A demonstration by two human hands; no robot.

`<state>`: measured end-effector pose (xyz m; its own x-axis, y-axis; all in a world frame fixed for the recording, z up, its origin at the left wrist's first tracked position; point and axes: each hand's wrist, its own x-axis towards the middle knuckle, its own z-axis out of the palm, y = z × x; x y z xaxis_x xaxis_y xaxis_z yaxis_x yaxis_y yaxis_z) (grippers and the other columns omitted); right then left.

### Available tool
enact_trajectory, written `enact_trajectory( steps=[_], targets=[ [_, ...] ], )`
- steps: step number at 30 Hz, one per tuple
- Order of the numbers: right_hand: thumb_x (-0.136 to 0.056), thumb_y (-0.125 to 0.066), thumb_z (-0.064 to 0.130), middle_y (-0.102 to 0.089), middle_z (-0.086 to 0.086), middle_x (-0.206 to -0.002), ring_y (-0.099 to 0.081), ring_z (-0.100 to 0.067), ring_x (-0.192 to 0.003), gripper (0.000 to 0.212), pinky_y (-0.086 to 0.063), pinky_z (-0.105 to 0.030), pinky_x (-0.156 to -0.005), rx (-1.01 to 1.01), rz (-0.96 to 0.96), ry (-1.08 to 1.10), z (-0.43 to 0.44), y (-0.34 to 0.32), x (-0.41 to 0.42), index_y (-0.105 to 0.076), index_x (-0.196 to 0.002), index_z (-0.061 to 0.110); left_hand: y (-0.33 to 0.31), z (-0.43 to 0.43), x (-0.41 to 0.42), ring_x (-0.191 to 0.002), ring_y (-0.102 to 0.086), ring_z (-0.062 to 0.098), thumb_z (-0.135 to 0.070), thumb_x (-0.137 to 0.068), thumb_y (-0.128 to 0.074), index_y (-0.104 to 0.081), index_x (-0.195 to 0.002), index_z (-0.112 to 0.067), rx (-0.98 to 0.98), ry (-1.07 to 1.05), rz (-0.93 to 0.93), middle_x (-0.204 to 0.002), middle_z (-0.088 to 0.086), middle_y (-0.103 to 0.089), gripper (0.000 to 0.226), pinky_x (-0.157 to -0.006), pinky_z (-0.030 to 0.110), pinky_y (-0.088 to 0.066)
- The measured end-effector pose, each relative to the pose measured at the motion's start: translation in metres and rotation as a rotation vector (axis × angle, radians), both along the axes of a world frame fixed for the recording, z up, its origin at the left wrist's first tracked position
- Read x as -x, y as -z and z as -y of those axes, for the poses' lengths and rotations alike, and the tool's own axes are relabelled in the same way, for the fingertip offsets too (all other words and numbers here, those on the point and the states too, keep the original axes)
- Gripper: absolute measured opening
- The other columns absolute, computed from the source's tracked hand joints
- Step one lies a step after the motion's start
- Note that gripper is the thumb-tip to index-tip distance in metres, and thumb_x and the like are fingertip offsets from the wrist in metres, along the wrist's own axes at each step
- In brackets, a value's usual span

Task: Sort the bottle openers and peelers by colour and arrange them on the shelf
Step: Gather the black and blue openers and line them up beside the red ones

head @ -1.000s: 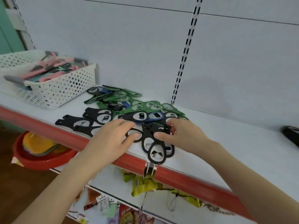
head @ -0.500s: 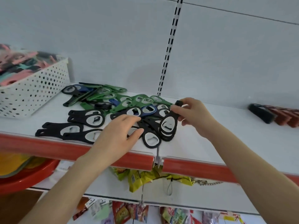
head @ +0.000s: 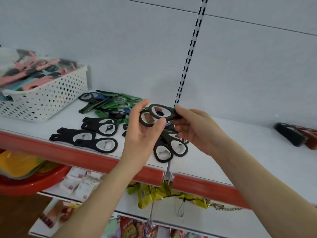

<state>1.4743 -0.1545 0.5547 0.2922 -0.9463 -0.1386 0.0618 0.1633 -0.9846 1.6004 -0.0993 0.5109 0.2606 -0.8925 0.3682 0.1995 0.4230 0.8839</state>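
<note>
black openers [head: 169,114] held clear of the shelf [head: 240,152], between both hands
one ring is pinched by the left hand [head: 142,134], the other's handle by the right hand [head: 195,131]; light, stiff, flat pieces by the look, best taken at the handle. spare black ones [head: 178,148] lie below the hands, green openers [head: 120,103] behind the left, a basket [head: 48,102] further left.

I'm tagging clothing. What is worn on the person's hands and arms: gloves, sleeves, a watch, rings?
Nothing worn is visible. The left hand and right hand have no gloves or rings; the left forearm and right forearm are bare to the frame edge: no sleeves, watch or bands.
</note>
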Motion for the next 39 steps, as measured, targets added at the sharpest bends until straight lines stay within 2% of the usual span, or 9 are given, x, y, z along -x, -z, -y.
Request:
enact_trajectory(
  steps=[4,8,13,16,23,29,33,36,39],
  targets=[
    [-0.090,-0.057,0.027,-0.055,-0.002,-0.059,-0.047,-0.011,-0.046,0.021,-0.040,-0.018,-0.040,0.018,-0.142,-0.075,0.000,0.007,-0.001,-0.055,-0.079,0.009,-0.003,0.009,0.000,-0.106,-0.063,0.014,-0.030,-0.084,-0.057,-0.046,-0.115,-0.027,-0.017,0.020,-0.194,-0.104,-0.003,-0.069,0.033,-0.089,0.034,-0.051],
    [-0.094,-0.050,0.033,-0.059,0.001,-0.061,-0.053,-0.010,-0.051,0.031,-0.043,-0.019,-0.048,0.163,-0.372,-0.174,0.002,0.018,0.004,-0.061,-0.077,0.010,-0.012,0.015,-0.008,-0.077,-0.067,0.021,-0.020,-0.096,-0.043,-0.049,-0.100,-0.011,-0.034,-0.033,-0.334,-0.077,0.006,-0.067,0.012,-0.066,0.034,-0.056],
    [-0.085,-0.058,0.045,-0.064,-0.006,-0.082,-0.058,-0.019,-0.075,0.041,-0.047,-0.029,-0.069,0.589,-0.993,-0.153,0.021,0.038,0.004,-0.062,-0.088,0.005,-0.005,0.020,-0.021,-0.049,-0.057,0.019,-0.040,-0.096,-0.040,-0.050,-0.086,-0.011,-0.272,-0.122,-0.435,-0.060,0.008,-0.063,0.033,-0.050,0.032,-0.053],
    [-0.079,-0.060,0.055,-0.052,0.000,-0.085,-0.052,-0.022,-0.080,0.043,-0.040,-0.031,-0.059,0.637,-1.257,-0.253,0.023,0.044,-0.005,-0.056,-0.091,0.014,0.000,0.020,-0.022,-0.047,-0.055,0.018,-0.049,-0.094,-0.038,-0.053,-0.082,-0.011,-0.367,-0.109,-0.421,-0.065,0.011,-0.064,0.043,-0.047,0.027,-0.050],
    [-0.084,-0.065,0.029,-0.060,0.002,-0.076,-0.054,-0.014,-0.069,0.019,-0.043,-0.022,-0.062,0.557,-1.013,-0.268,0.034,0.035,0.007,-0.066,-0.085,0.010,0.003,0.016,-0.025,-0.052,-0.052,0.014,-0.059,-0.090,-0.035,-0.063,-0.096,-0.008,-0.522,0.004,-0.498,-0.069,0.008,-0.059,0.058,-0.049,0.023,-0.047],
    [-0.083,-0.067,0.020,-0.063,-0.002,-0.079,-0.054,-0.013,-0.071,0.007,-0.042,-0.024,-0.068,0.444,-0.704,-0.118,0.044,0.025,0.027,-0.062,-0.078,0.018,0.007,0.012,-0.020,-0.063,-0.058,0.017,-0.022,-0.094,-0.049,-0.056,-0.101,-0.003,-0.563,0.110,-0.473,-0.079,0.013,-0.061,0.022,-0.054,0.028,-0.047],
    [-0.086,-0.063,0.012,-0.062,0.014,-0.070,-0.056,0.007,-0.062,0.017,-0.043,-0.012,-0.066,0.575,-0.392,0.043,0.035,0.015,0.024,-0.055,-0.078,0.025,0.009,0.014,-0.011,-0.071,-0.067,0.023,-0.027,-0.097,-0.044,-0.054,-0.107,-0.003,-0.622,0.166,-0.474,-0.086,0.019,-0.064,0.028,-0.061,0.033,-0.053],
    [-0.085,-0.064,0.006,-0.065,0.015,-0.073,-0.060,0.004,-0.071,0.024,-0.046,-0.013,-0.070,0.693,-0.313,-0.110,0.017,0.017,0.015,-0.054,-0.080,0.028,0.006,0.016,-0.003,-0.084,-0.068,0.030,-0.039,-0.095,-0.041,-0.054,-0.113,-0.002,-0.624,0.282,-0.528,-0.099,0.022,-0.065,0.043,-0.072,0.039,-0.056],
    [-0.080,-0.063,0.017,-0.065,0.012,-0.094,-0.062,-0.008,-0.092,0.018,-0.049,-0.024,-0.085,0.825,-0.478,-0.356,0.008,0.030,0.009,-0.058,-0.086,0.032,0.006,0.017,-0.001,-0.092,-0.067,0.029,-0.036,-0.093,-0.042,-0.059,-0.108,0.003,-0.562,0.372,-0.602,-0.110,0.022,-0.064,0.045,-0.073,0.036,-0.058]
  ],
)
